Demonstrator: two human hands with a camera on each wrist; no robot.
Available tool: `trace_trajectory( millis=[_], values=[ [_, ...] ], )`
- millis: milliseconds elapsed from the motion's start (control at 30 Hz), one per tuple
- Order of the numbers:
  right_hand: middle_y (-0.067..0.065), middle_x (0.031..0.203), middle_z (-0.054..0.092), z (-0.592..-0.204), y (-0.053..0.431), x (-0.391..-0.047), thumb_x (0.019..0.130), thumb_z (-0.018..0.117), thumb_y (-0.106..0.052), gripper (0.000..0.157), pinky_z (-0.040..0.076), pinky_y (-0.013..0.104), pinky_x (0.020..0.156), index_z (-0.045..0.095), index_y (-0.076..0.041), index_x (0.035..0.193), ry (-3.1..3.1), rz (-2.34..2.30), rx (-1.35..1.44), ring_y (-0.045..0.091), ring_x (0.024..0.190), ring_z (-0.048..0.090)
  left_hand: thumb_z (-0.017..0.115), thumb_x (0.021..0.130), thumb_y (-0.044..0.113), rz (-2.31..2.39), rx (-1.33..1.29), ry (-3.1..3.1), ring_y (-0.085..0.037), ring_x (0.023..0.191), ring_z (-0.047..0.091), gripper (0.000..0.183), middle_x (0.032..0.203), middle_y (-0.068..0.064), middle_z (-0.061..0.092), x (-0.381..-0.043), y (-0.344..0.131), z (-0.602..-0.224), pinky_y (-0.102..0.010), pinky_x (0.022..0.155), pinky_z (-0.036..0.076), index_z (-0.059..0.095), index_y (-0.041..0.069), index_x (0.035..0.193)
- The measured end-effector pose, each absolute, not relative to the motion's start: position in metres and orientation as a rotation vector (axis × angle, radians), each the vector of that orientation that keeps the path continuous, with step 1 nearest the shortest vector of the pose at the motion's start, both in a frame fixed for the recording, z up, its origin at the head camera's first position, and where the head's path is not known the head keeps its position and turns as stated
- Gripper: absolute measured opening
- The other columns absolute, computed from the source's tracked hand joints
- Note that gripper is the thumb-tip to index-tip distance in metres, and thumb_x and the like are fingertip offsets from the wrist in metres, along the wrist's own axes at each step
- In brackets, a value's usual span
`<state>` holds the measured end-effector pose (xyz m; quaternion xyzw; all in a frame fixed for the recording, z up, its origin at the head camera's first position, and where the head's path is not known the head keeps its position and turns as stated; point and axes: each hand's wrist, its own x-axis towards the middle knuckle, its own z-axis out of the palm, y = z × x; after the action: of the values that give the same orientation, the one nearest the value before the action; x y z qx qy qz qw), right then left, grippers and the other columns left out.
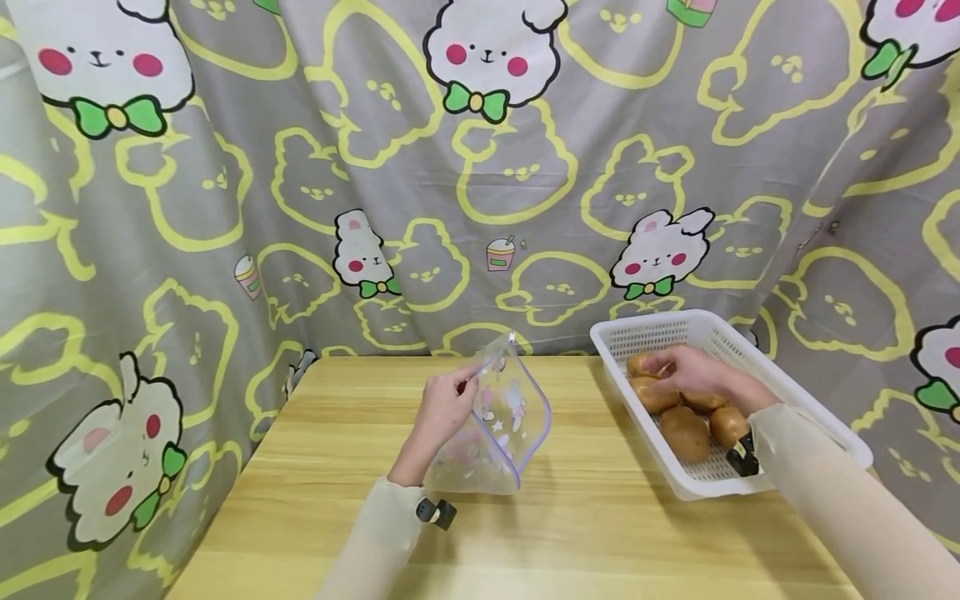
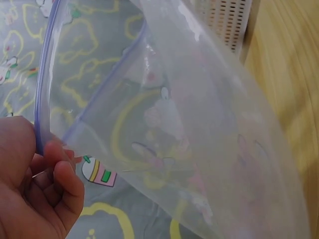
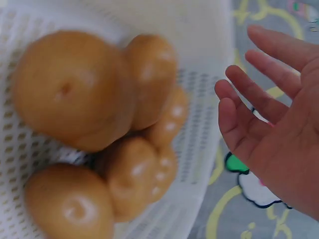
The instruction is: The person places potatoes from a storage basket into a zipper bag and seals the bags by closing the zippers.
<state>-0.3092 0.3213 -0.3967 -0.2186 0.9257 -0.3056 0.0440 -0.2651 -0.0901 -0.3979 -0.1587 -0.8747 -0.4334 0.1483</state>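
My left hand [image 1: 442, 408] pinches the top edge of a clear zip bag [image 1: 468, 462] with a purple zip strip and small printed figures. The bag's mouth gapes toward the right. In the left wrist view, thumb and fingers of the left hand [image 2: 42, 184] hold the bag by its zip edge. My right hand [image 1: 697, 375] reaches into a white basket [image 1: 705, 492], over several glossy brown bread rolls [image 1: 684, 433]. The right wrist view shows the right hand [image 3: 279, 109] with loosely bent fingers and nothing in them, beside the rolls [image 3: 70, 89].
The basket has slotted walls and stands at the right of a light wooden table [image 1: 300, 517]. Behind the table hangs a grey curtain [image 1: 420, 192] with rabbit prints. Each wrist carries a small black strap device [image 1: 437, 512].
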Motion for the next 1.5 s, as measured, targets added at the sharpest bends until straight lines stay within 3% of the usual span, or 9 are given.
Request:
trace_trajectory(
  millis=[167,333,500,767,1100,1500],
  values=[
    [0.016,0.114,0.062,-0.409,0.329,-0.315,0.073,0.082,-0.024,0.055,0.046,0.033,0.079,0.062,-0.001,0.119,2.834,-0.83,-0.638,0.032,0.096,0.055,0.051,0.095,0.012,-1.228,-0.468,-2.511,-0.008,0.039,0.032,0.028,0.052,0.002,0.047,-0.265,-0.09,-0.399,-0.018,0.036,0.026,0.067,0.004,0.116],
    [0.021,0.119,0.059,-0.417,0.335,-0.323,0.072,0.082,-0.021,0.062,0.048,0.043,0.085,0.058,0.003,0.124,2.816,-0.748,-0.7,0.036,0.101,0.057,0.051,0.095,0.012,-1.217,-0.468,-2.516,-0.008,0.039,0.032,0.027,0.052,0.002,0.047,-0.265,-0.091,-0.399,-0.018,0.035,0.026,0.068,0.005,0.115],
    [0.024,0.113,0.057,-0.425,0.338,-0.326,0.071,0.081,-0.014,0.064,0.048,0.045,0.084,0.055,0.005,0.126,2.782,-0.729,-0.704,0.036,0.099,0.054,0.051,0.094,0.012,-1.208,-0.475,-2.519,-0.007,0.039,0.032,0.027,0.053,0.003,0.048,-0.264,-0.092,-0.4,-0.018,0.035,0.026,0.068,0.005,0.115],
    [0.025,0.126,0.054,-0.434,0.338,-0.328,0.074,0.078,-0.009,0.063,0.038,0.057,0.096,0.052,0.007,0.128,2.743,-0.757,-0.667,0.038,0.108,0.05,0.052,0.094,0.012,-1.19,-0.469,-2.514,-0.006,0.039,0.03,0.026,0.053,0.004,0.048,-0.264,-0.094,-0.399,-0.018,0.036,0.025,0.069,0.006,0.113],
    [0.02,0.115,0.059,-0.44,0.335,-0.333,0.07,0.078,-0.006,0.058,0.044,0.05,0.089,0.056,0.006,0.122,2.75,-0.723,-0.725,0.03,0.096,0.054,0.053,0.093,0.011,-1.172,-0.477,-2.506,-0.004,0.038,0.029,0.026,0.052,0.004,0.047,-0.264,-0.097,-0.4,-0.019,0.036,0.025,0.07,0.006,0.112],
    [0.018,0.108,0.06,-0.443,0.331,-0.34,0.069,0.08,-0.007,0.056,0.045,0.047,0.088,0.054,0.006,0.117,2.744,-0.759,-0.671,0.029,0.097,0.055,0.053,0.093,0.01,-1.178,-0.487,-2.496,-0.001,0.037,0.027,0.025,0.052,0.005,0.047,-0.263,-0.102,-0.4,-0.018,0.035,0.025,0.071,0.007,0.11]
  ],
)
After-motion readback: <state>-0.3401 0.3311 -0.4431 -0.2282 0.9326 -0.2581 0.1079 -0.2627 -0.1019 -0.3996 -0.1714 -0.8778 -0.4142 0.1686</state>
